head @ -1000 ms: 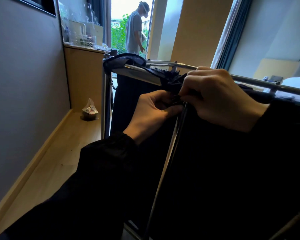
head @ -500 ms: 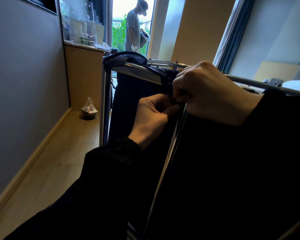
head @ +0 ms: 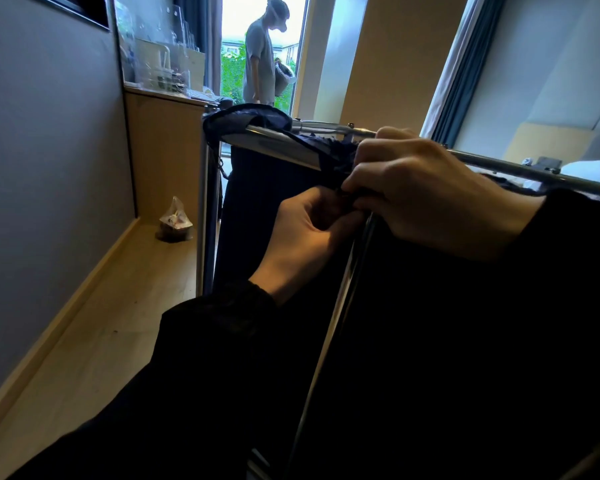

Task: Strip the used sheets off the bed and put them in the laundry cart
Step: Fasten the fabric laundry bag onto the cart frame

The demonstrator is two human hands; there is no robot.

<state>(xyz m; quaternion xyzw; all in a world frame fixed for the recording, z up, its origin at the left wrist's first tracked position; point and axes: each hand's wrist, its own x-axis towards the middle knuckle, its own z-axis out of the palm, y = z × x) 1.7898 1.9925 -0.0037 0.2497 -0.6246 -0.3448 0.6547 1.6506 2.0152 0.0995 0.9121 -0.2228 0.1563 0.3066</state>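
Observation:
The laundry cart stands right in front of me: a chrome tube frame (head: 274,143) with a dark fabric bag (head: 257,216) hung over its top rail. My left hand (head: 302,244) and my right hand (head: 430,199) meet at the near corner of the frame. Both pinch a dark cord or tie of the bag (head: 347,194) between curled fingers. What exactly lies between the fingertips is hidden. A bit of white bedding (head: 589,171) shows at the far right, behind the rail.
A grey wall runs along the left, with a narrow strip of wood floor (head: 118,323) beside the cart. A small tied plastic bag (head: 175,220) sits on the floor by a wooden counter (head: 163,161). Another person (head: 260,60) stands at the bright window.
Both hands stay at the cart's corner, with the fingers shifting slightly on the tie. The person at the window has turned and holds a bundle.

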